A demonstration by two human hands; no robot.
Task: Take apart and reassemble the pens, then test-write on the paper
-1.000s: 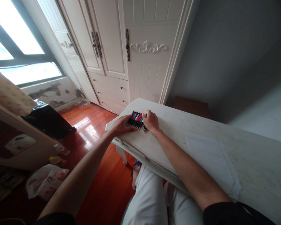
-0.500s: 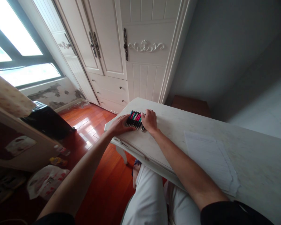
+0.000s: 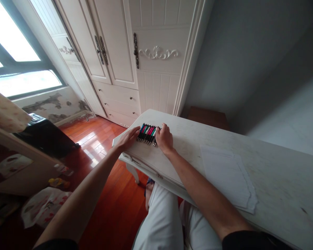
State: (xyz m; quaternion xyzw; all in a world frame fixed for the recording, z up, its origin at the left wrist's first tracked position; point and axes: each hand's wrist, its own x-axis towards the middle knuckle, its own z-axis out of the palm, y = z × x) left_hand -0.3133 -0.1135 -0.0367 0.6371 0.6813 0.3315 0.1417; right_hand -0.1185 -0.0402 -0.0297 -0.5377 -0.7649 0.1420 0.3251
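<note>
A row of several pens (image 3: 147, 134) lies side by side on the white desk, with blue, pink, green and white barrels, black grips and metal tips towards me. My left hand (image 3: 130, 138) rests flat along the row's left side, its fingers stretched out and touching or very near the end pen. At the right end, my right hand (image 3: 164, 138) is bent around the outermost pen, thumb against it. The fingers' undersides and part of that pen are hidden.
Sheets of paper (image 3: 226, 173) lie on the desk (image 3: 185, 133) to the right. A white wardrobe (image 3: 159, 83) stands beyond it. On the floor at left are a black suitcase (image 3: 47, 139), a plastic bag (image 3: 43, 208) and bottles (image 3: 58, 183).
My left hand has drawn its thumb back from in front of the pens to their left side. The right end pen has shifted closer to the row with my right hand.
</note>
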